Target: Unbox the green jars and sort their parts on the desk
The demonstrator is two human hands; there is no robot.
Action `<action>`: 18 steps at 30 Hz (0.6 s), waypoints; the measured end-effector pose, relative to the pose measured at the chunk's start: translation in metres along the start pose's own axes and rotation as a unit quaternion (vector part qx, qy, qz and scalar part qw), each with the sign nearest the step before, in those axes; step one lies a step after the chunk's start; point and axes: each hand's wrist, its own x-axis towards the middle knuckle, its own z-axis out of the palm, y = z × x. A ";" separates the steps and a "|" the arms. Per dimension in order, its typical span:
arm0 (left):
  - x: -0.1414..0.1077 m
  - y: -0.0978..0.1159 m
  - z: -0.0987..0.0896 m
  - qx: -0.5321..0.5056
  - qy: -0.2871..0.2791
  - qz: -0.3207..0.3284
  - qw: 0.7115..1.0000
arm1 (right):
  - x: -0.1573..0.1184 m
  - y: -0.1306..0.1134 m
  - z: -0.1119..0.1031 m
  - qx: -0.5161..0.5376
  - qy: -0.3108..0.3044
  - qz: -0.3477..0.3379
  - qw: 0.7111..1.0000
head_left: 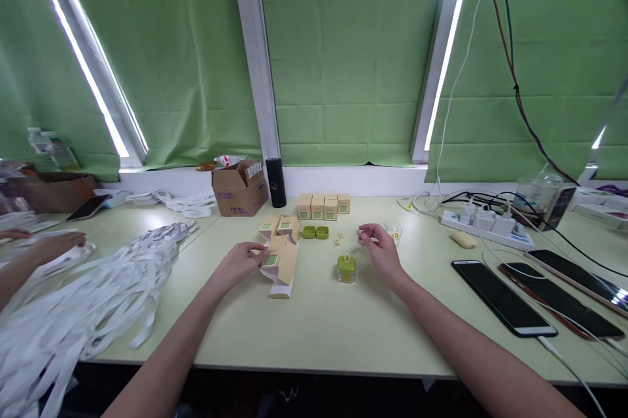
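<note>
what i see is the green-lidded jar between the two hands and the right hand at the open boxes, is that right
Not quite: the head view shows the left hand at the open boxes, not the right hand. The green-lidded jar is between the two hands.

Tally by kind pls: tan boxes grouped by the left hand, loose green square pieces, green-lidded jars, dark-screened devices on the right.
Tan boxes by the left hand: 3
Loose green square pieces: 2
Green-lidded jar: 1
Dark-screened devices: 3
Total: 9
</note>
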 end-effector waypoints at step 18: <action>-0.013 0.124 0.098 0.153 -0.203 0.303 0.919 | 0.003 0.002 -0.003 0.005 0.001 0.014 1.000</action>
